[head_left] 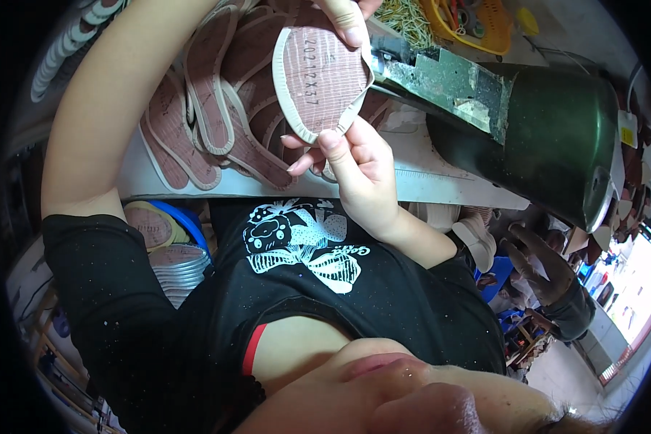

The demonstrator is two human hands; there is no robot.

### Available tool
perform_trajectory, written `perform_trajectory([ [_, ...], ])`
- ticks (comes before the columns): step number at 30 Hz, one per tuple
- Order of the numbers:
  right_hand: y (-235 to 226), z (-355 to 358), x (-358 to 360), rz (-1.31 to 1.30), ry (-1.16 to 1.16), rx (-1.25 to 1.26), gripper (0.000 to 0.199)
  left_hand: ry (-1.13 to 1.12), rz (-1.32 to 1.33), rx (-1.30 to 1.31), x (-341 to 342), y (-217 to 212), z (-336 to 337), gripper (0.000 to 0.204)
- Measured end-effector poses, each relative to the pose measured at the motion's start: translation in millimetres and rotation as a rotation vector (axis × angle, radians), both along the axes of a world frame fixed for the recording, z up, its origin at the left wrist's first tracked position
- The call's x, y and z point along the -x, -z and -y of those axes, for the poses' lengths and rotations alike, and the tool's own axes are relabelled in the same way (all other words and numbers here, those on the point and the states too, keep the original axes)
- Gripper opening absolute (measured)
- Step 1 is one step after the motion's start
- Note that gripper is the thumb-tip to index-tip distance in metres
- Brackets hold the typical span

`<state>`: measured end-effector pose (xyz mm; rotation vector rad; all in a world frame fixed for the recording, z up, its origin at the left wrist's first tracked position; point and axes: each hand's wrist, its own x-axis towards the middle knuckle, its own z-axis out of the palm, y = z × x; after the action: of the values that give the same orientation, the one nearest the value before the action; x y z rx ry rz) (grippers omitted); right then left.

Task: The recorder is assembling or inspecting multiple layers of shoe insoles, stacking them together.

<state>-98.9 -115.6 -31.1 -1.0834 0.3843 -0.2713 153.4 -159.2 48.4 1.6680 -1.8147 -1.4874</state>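
Observation:
A pinkish-brown woven insole (324,79) with a cream binding along its edge is held up between my two hands. Dark printed marks run across its face. My left hand (346,23) reaches in from the top, its thumb pressed on the insole's upper right edge; the rest of that hand is partly cut off by the frame. Below, my right hand (358,163) pinches the lower edge between thumb and fingers. Just right of the insole is the narrow end of a dark green machine (550,137), its metal arm close to the bound edge.
Several bound insoles (213,108) lie heaped on the white tabletop (441,181), left of the held one. A yellow basket (477,36) stands at the back right, beside pale strips (405,20). Stacked soles (177,271) sit by a blue container (184,220) at lower left.

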Motion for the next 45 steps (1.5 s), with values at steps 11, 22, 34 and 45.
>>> perform_trajectory([
  [11, -2, 6, -6, -0.045, 0.038, -0.115, 0.033, 0.089, -0.247, -0.054, -14, 23, 7, 0.025],
  [22, -5, -5, -11, -0.013, 0.110, -0.186, 0.029, 0.105, -0.131, -0.282, -27, 11, 25, 0.022],
  [34, -12, 20, -17, -0.107, 0.215, -0.107, 0.035, 0.031, 0.015, -0.185, -38, 17, 27, 0.026],
  [45, -20, 28, -16, -0.201, 0.323, -0.030, 0.040, -0.311, 0.135, -0.137, -23, -7, -29, 0.030],
])
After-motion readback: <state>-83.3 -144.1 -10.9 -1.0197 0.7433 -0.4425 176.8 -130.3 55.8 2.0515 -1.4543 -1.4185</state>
